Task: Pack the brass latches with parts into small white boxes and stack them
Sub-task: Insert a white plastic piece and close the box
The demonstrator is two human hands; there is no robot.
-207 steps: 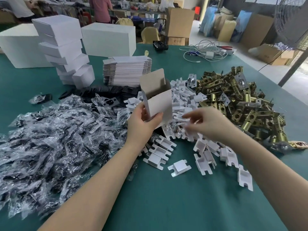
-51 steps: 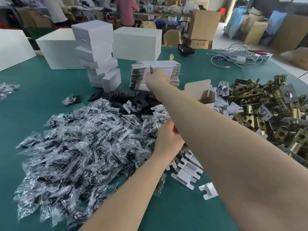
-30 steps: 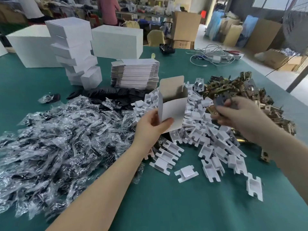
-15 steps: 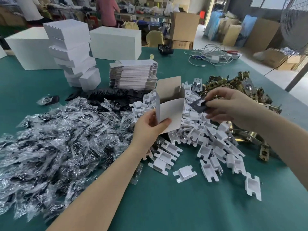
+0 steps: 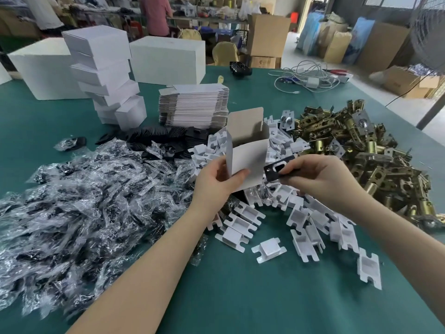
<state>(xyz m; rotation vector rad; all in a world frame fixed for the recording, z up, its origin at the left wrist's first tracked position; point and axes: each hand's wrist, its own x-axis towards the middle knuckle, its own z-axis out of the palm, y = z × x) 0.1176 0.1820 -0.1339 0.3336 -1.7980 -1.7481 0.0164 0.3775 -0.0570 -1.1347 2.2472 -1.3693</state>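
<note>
Hands [image 5: 218,180] on box [image 5: 248,160], plate [image 5: 279,170]

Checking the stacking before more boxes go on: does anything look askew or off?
Yes. The stack of small white boxes at the table's far left is crooked: boxes sit twisted and offset, and one box leans against its base.

Head camera looks forward and down, close over the table [image 5: 240,297]

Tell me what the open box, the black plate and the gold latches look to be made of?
Box: thin card, white outside, grey-brown inside on the raised flap. Black plate in the right hand: flat and matte with a cutout; metal or plastic, I cannot tell. Latches: metal, shiny brass-coloured finish with glints.
</note>
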